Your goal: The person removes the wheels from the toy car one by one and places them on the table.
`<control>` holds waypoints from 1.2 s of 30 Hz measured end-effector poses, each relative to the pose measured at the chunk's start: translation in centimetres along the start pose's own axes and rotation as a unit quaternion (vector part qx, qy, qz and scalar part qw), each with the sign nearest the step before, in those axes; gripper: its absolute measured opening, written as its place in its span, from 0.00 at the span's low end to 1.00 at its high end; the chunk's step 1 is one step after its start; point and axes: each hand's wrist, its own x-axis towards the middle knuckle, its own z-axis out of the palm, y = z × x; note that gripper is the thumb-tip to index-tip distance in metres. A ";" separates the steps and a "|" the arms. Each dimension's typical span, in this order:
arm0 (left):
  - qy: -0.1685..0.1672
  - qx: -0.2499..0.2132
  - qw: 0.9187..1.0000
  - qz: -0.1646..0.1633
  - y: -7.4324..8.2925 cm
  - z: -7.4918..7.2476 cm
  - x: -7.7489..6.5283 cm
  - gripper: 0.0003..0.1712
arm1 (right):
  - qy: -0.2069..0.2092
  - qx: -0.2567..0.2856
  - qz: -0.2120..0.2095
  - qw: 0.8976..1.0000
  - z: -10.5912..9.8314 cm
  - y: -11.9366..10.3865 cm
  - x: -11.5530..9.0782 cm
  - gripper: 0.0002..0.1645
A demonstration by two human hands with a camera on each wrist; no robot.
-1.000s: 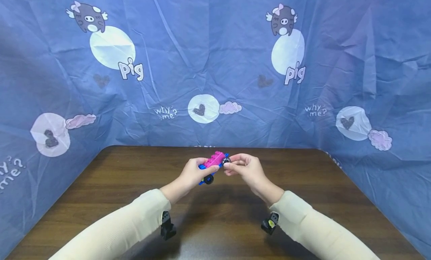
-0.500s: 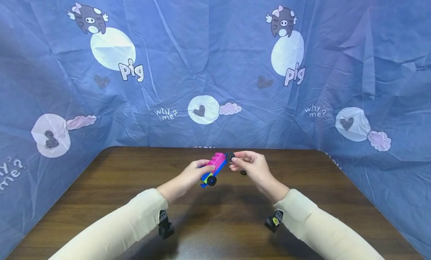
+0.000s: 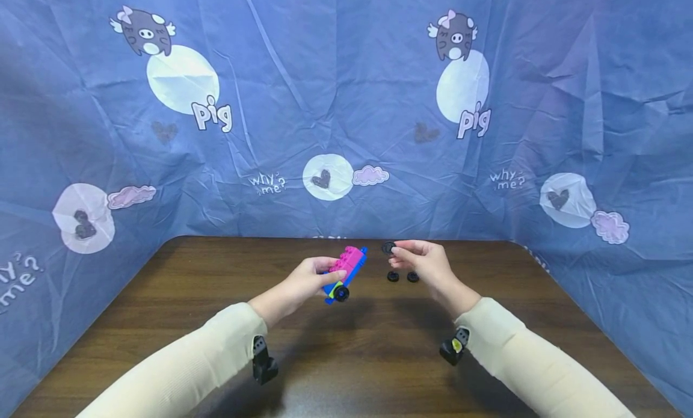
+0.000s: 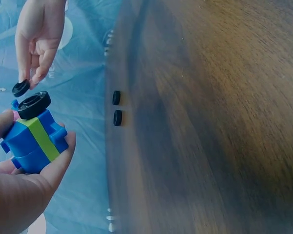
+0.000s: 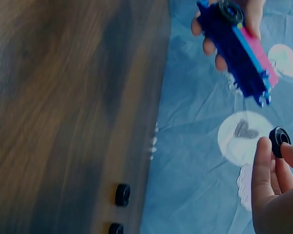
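Observation:
My left hand point(image 3: 308, 282) grips a toy car point(image 3: 352, 263) made of building blocks, pink on top with a blue base and a lime strip. One black wheel point(image 4: 34, 105) is mounted at the car's near end. The far end shows a bare blue axle in the right wrist view. Between thumb and fingers, my right hand point(image 3: 428, 264) pinches a loose black wheel point(image 5: 280, 141), held apart from the car to its right. Both hands are raised above the table.
Two more black wheels, one point(image 3: 392, 276) left of the other point(image 3: 413, 276), lie on the brown wooden table point(image 3: 216, 322) near its far edge, below the right hand. A blue printed cloth point(image 3: 335, 105) hangs behind and along the sides.
The right hand has pulled the wheel off the car's far end and drawn away to the right with it. The left hand has shifted slightly, still gripping the car.

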 end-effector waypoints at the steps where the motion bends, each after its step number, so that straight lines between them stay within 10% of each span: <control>1: 0.001 -0.001 1.000 -0.001 0.0 0.0 0.0 0.26 | 0.003 0.000 0.010 1.000 -0.3 0.0 0.1 0.21; 36: 0.005 0.026 1.000 -0.010 -0.4 -0.1 -0.4 0.23 | 0.096 -0.024 0.206 0.974 -9.0 4.3 3.7 0.20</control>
